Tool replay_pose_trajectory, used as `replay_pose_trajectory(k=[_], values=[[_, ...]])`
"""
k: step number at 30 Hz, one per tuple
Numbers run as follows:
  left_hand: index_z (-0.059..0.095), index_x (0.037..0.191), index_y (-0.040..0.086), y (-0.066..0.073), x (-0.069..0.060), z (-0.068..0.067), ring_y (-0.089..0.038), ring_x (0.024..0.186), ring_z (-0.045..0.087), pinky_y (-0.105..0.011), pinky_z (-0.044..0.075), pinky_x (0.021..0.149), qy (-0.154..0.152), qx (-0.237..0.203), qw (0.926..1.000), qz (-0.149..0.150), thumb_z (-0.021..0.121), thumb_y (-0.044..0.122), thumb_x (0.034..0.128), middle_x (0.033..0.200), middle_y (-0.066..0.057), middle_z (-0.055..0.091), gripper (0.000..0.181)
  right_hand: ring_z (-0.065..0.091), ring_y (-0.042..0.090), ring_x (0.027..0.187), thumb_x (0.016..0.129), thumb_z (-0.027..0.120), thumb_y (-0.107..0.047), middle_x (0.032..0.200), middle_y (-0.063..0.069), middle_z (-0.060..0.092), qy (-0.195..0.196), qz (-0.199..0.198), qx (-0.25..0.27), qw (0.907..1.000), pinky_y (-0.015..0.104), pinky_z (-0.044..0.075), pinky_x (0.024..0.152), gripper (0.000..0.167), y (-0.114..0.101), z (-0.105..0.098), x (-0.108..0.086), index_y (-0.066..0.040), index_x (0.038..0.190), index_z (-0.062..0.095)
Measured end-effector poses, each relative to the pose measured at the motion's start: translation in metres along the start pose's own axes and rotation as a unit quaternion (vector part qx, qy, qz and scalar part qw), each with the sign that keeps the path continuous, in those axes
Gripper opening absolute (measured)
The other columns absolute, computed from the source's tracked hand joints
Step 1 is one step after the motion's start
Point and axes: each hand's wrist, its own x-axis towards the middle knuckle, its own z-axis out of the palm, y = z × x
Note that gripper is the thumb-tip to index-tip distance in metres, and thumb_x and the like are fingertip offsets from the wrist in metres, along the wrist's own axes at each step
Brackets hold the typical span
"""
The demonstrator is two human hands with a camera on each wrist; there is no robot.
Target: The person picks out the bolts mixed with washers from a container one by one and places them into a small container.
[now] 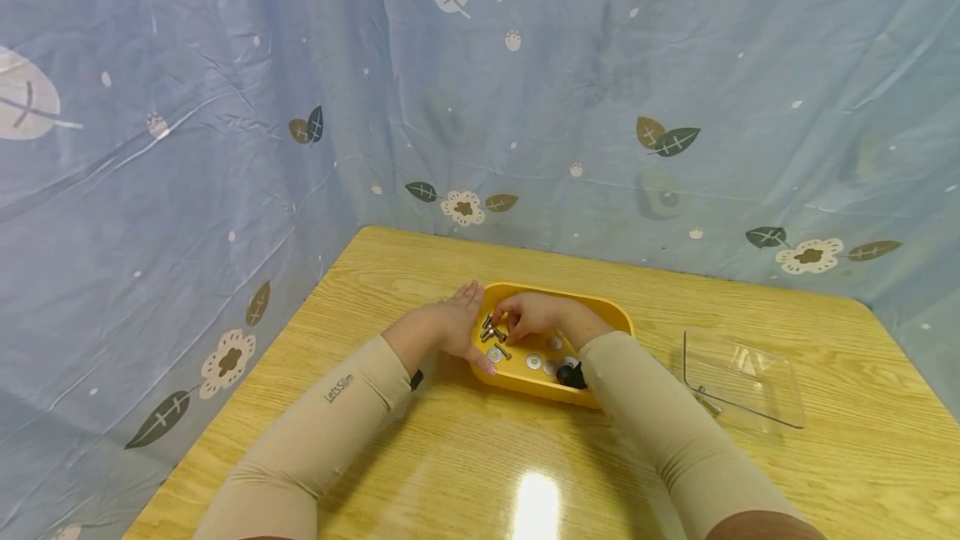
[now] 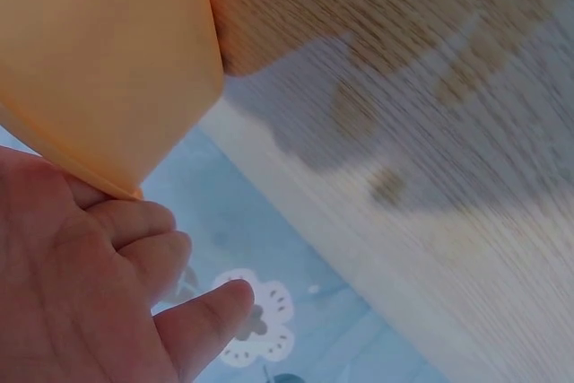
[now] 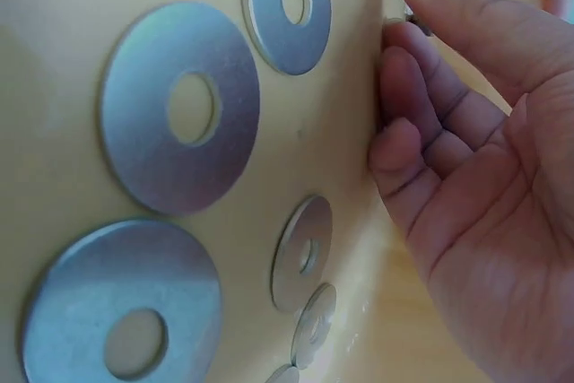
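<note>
From the head view I see a yellow, long plastic tray with rounded ends on a yellowish-brown wood-grain counter. Inside, toward the tray's left end, lies a cluster of small silvery metal bolts; flat, round silvery metal washers are scattered over the tray's floor. The left hand rests against the tray's left end, fingers loosely extended and clenching nothing, the thumb at the near rim. The right hand reaches inside the tray, its fingertips down at the bolts. Beige stretchy sleeves cover both forearms. Right of the tray sits a clear, boxy plastic container, with small silvery metal pieces at its side nearer the tray. Beyond the tray hangs a pale-blue cloth curtain printed with leaves and flowers.

In the left wrist view, some of the left hand's fingers touch the tray's rim, while the little finger stands free of it.

In the right wrist view, the right hand's thumb touches a bolt, the other fingers bent in the tray; I can't tell whether the bolt is pinched. Several washers lie beside that hand on the tray's floor.
</note>
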Motion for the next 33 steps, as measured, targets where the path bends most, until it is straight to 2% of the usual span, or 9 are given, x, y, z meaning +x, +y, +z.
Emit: replay_pose_trajectory(k=[10,20,33], values=[[-0.004,0.145,0.001,0.0006,-0.0003,-0.0019,-0.027,0.14,-0.004,-0.044,0.016,0.11,-0.004,0.013,0.9999,0.003,0.054,0.083,0.0524,0.152,-0.015,-0.008,0.137,0.049,0.007,0.058,0.081,0.068,-0.006,0.068,-0.002,0.056,-0.004,-0.005,-0.001,1.0,0.02,0.042,0.057,0.035,0.0031,0.0004,0.0047,-0.005,0.115,0.058],[-0.005,0.145,0.002,0.0013,-0.0016,-0.0007,-0.027,0.139,-0.005,-0.045,0.015,0.11,-0.009,-0.003,0.9999,-0.006,0.059,0.078,0.0568,0.152,-0.014,-0.009,0.134,0.049,0.008,0.061,0.081,0.068,-0.006,0.07,-0.002,0.055,-0.005,-0.011,-0.01,0.9999,0.02,0.043,0.059,0.031,-0.0023,0.0024,0.0047,-0.005,0.111,0.059],[-0.004,0.146,0.002,0.0006,-0.0007,-0.0014,-0.027,0.14,-0.003,-0.044,0.016,0.11,-0.004,-0.003,1.0,-0.004,0.057,0.081,0.053,0.152,-0.014,-0.007,0.136,0.045,0.009,0.059,0.08,0.07,-0.008,0.067,-0.001,0.051,0.012,-0.004,-0.009,0.9999,0.02,0.04,0.056,0.027,-0.0044,0.0054,0.0058,-0.005,0.104,0.058]])
